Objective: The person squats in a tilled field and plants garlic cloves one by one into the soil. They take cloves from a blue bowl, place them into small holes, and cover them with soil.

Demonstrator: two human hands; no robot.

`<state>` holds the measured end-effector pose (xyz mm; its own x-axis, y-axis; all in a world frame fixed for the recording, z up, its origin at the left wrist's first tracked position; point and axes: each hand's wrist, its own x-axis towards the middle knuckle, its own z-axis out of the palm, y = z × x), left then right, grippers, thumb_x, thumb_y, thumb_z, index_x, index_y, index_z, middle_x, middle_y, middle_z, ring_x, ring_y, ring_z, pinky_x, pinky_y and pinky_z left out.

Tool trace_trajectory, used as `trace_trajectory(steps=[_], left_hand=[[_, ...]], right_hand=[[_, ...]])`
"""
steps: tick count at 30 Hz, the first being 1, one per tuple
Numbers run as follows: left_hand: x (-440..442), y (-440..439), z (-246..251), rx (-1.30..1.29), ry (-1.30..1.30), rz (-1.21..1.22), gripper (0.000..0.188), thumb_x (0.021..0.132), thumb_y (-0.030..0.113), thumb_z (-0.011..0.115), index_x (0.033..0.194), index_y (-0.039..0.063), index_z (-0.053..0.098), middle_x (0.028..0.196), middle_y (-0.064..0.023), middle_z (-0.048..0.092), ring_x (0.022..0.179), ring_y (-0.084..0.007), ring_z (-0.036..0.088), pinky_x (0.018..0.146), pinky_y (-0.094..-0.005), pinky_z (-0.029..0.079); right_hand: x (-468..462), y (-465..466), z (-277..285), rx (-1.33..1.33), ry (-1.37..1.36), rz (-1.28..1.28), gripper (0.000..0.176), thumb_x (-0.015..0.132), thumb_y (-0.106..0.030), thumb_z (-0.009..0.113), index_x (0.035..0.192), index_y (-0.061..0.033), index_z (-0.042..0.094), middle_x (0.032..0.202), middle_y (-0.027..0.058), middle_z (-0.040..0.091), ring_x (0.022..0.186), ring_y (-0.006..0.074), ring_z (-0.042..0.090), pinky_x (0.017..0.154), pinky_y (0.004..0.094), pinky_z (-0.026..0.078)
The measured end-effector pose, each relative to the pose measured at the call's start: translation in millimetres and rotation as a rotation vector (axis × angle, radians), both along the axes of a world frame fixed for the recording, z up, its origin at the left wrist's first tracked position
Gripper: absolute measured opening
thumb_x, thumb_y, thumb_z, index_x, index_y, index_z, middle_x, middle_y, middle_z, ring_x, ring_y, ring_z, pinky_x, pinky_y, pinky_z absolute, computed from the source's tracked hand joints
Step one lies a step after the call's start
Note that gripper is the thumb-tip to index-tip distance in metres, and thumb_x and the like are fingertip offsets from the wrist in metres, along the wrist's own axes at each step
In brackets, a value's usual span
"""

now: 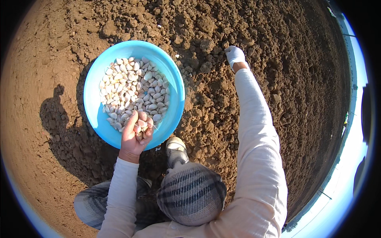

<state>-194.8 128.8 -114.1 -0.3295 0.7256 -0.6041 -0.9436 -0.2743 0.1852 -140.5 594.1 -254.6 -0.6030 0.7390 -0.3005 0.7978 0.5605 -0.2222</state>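
My bare left hand [134, 138] is cupped around a few garlic cloves [143, 123], just over the near rim of a blue plastic basin [178, 98]. Many loose garlic cloves [125, 86] cover most of the basin's bottom. Out to the far right, my right hand [235, 56], in a white glove, reaches down to the clumpy brown soil [205, 47]. Its fingertips are bent in against the clods, and whether they pinch anything is hidden. A small white piece [177, 56], perhaps a clove, lies on the soil between the basin and my right hand.
My shoe [176, 148] stands close to the basin's near side, with my plaid-covered knee [192, 193] behind it. Rough clods [276, 98] spread over the right side; smoother earth [35, 98] lies at the left. My shadow [65, 139] falls left of the basin.
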Motion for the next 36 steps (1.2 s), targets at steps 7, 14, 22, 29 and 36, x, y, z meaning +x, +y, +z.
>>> trace_trajectory(steps=[7,14,22,29,36], left_hand=[[-10.8,16.2,0.8,0.016,-0.033,0.035,0.037,0.101,0.037,0.036,0.091,0.007,0.053,0.081,-0.0114,0.058,0.059,-0.0152,0.057,0.038,-0.0192,0.031],[-32.0,26.4,-14.5,-0.038,-0.003,-0.023,0.038,0.098,0.037,0.041,0.103,0.004,0.059,0.09,-0.0141,0.062,0.068,-0.0182,0.06,0.041,-0.0211,0.038],[-20.4,9.1,-6.6,-0.227,0.187,-0.01,0.037,0.094,0.038,0.05,0.107,0.005,0.059,0.091,-0.0109,0.064,0.068,-0.0132,0.058,0.046,-0.019,0.036],[2.2,9.9,8.8,-0.253,0.266,-0.04,0.036,0.094,0.041,0.051,0.097,0.006,0.056,0.084,-0.0051,0.061,0.061,-0.0132,0.059,0.041,-0.0199,0.033],[22.1,4.8,16.9,-0.227,0.212,-0.103,0.034,0.095,0.04,0.048,0.097,0.008,0.058,0.082,-0.0061,0.063,0.061,-0.0117,0.059,0.041,-0.0191,0.033]], right_hand=[[-11.7,-7.2,-12.4,0.09,-0.085,0.069,0.022,0.085,-0.017,0.057,0.104,-0.0134,0.068,0.101,0.0123,0.068,0.095,0.0326,0.063,0.083,0.0378,0.05],[-7.6,20.4,-14.3,0.109,-0.26,0.146,0.026,0.088,-0.017,0.056,0.111,-0.0168,0.067,0.107,0.0115,0.067,0.098,0.0299,0.064,0.083,0.0356,0.051],[8.4,-212.5,128.2,-0.636,0.885,0.184,0.027,0.083,0.001,0.065,0.108,-0.0088,0.067,0.105,0.0077,0.067,0.091,0.014,0.063,0.078,0.0253,0.051],[6.5,-310.7,175.9,-0.28,0.715,0.593,0.03,0.076,-0.015,0.072,0.105,-0.0132,0.068,0.091,0.0052,0.064,0.081,0.0255,0.057,0.074,0.0345,0.047],[36.0,-310.0,182.3,-0.329,0.681,0.503,0.022,0.083,-0.02,0.067,0.103,-0.0119,0.062,0.089,0.0089,0.063,0.08,0.0263,0.062,0.07,0.0348,0.05]])
